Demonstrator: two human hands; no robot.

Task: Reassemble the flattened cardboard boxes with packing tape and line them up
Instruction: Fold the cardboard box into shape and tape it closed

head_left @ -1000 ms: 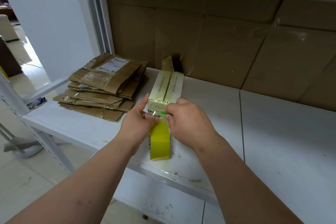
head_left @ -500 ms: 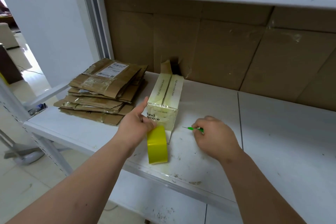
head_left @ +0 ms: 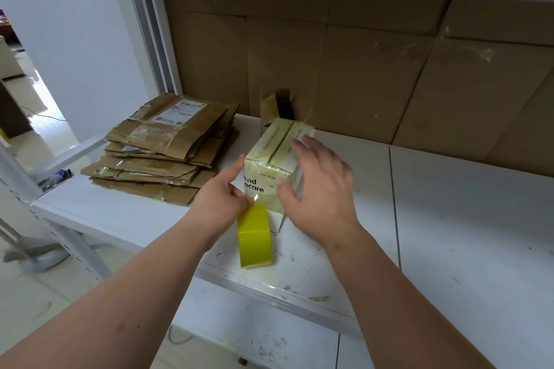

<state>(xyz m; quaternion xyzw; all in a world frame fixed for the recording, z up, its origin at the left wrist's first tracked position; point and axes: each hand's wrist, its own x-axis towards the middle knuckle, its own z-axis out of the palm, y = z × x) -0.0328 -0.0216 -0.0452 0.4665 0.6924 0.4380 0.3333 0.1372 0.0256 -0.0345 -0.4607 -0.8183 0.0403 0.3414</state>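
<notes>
Partly hidden: the near face of the small pale box (head_left: 277,156) is covered by both hands, so its print reads only as "And" and "ncare". The box's lower right corner and the tape roll's core cannot be seen. Its far end has brown flaps standing open; the inside is dark and unreadable.

Left hand (head_left: 223,199): fingers curled around the top of the yellow-green tape roll (head_left: 254,237), gripping it; index finger points up along the box's left edge. The roll stands on edge on the white shelf (head_left: 464,219), just in front of the box, touching or nearly so — cannot tell which.

Right hand (head_left: 317,189): open, fingers spread and slightly blurred, laid over the box's right side and top; thumb on the near face. Whether the palm presses the box cannot be told.

Box sits on the shelf, top seam taped shut. To its left, apart from it, lies a stack of flattened cardboard boxes (head_left: 165,150), the uppermost bearing a shipping label. Cardboard sheets (head_left: 374,75) line the back of the shelf. The shelf surface is scuffed near the front edge.
</notes>
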